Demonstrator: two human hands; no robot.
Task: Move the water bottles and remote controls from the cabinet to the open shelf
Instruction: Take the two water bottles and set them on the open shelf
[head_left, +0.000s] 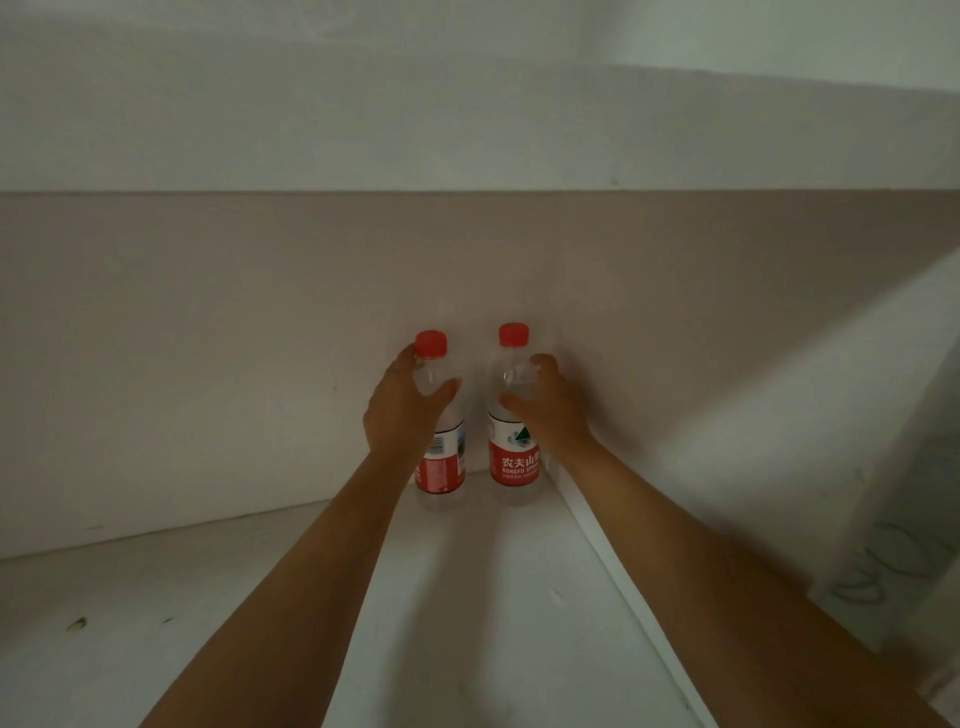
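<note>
Lettering on the right bottle (511, 452) reads "NONGFU SPRI", cut off by the right hand (550, 410). It sits under white Chinese characters on a red band, with a green peak logo above. The left bottle (441, 467), at its nine o'clock and just beside it, shows a barcode and a red band; its small print is too fine to read. Both stand upright, long axes vertical, red caps (430, 344) at twelve o'clock, on a white board (467, 597) against a beige back panel (208, 338). The right bottle is tucked into the corner. The left hand (402, 410) wraps the left bottle's clear shoulder below the cap; the right hand grips the right bottle's shoulder likewise.
</note>
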